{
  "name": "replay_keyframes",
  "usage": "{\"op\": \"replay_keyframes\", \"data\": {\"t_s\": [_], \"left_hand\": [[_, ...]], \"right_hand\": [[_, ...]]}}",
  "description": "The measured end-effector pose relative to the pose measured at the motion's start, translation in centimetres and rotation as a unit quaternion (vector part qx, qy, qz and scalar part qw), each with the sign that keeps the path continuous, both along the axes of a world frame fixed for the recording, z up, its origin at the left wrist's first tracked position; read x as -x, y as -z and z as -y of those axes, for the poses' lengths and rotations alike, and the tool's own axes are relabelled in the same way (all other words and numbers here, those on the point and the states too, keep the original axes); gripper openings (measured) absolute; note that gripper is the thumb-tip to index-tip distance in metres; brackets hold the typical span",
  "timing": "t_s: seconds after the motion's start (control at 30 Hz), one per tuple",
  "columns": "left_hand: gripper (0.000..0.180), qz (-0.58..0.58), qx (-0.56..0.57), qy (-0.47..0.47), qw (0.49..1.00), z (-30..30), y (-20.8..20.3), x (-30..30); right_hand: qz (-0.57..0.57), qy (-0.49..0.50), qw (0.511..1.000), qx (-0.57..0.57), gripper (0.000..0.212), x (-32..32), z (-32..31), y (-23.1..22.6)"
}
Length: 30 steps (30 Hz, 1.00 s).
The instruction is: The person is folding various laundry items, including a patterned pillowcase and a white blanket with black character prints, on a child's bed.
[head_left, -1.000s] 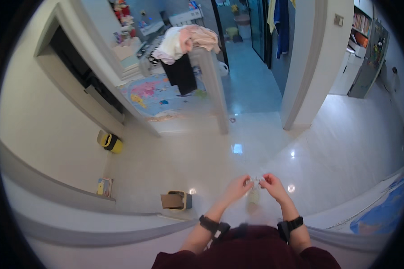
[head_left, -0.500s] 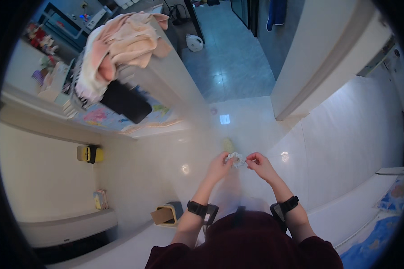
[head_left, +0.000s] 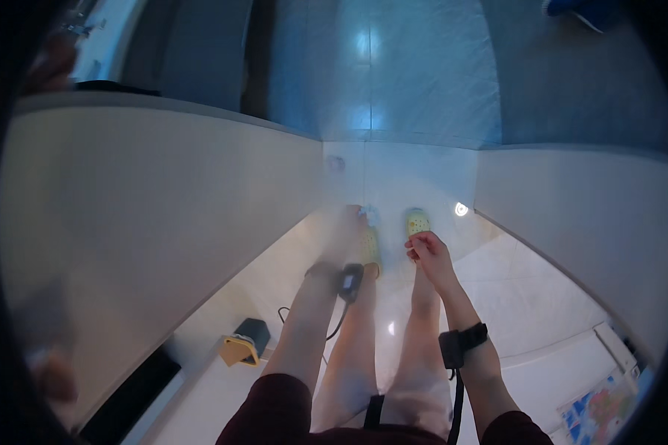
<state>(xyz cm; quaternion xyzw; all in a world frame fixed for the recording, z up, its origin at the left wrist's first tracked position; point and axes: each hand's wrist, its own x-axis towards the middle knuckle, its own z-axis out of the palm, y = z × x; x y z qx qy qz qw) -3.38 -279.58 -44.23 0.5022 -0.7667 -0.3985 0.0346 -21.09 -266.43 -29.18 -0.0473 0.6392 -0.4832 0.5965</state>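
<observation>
My left hand [head_left: 351, 219] is blurred by motion and reaches forward over my left foot. A pale blue-white ruffled scrunchie [head_left: 369, 216] is at its fingertips, held on the hand's right side. Apart from it, my right hand [head_left: 429, 252] hangs in front of my right foot with its fingers curled together. Whether anything small is between those fingers is hidden. Light green clogs with holes are on my feet, the right clog [head_left: 417, 220] just beyond my right hand and the left clog [head_left: 371, 248] below the scrunchie.
A pale wall or panel [head_left: 163, 200] rises at left, another [head_left: 579, 193] at right. Between them, a threshold [head_left: 408, 141] leads to bluish floor tiles [head_left: 423, 67]. A dark bin with a yellow rim [head_left: 249, 337] stands lower left. Cables [head_left: 341, 320] hang from my wrist devices.
I have moved forward toward the doorway, and the pile of pink cloth is out of view. My hands have moved apart; the scrunchie has gone left with my left hand.
</observation>
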Motion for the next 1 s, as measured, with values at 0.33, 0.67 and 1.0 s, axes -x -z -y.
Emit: {"op": "replay_keyframes", "data": {"t_s": [0.33,0.67,1.0], "left_hand": [[0.023,0.162,-0.018,-0.028,0.986,7.9,23.1,3.1],[0.014,0.306,-0.014,0.034,0.951,8.5,31.3,4.3],[0.024,-0.115,-0.247,-0.196,0.942,2.4,9.5,8.7]], "right_hand": [[-0.036,-0.204,0.978,0.000,0.019,4.2,10.0,23.2],[-0.044,-0.268,0.962,-0.007,0.018,4.8,12.0,28.8],[-0.229,-0.308,0.923,0.015,0.038,8.5,11.3,13.0]]}}
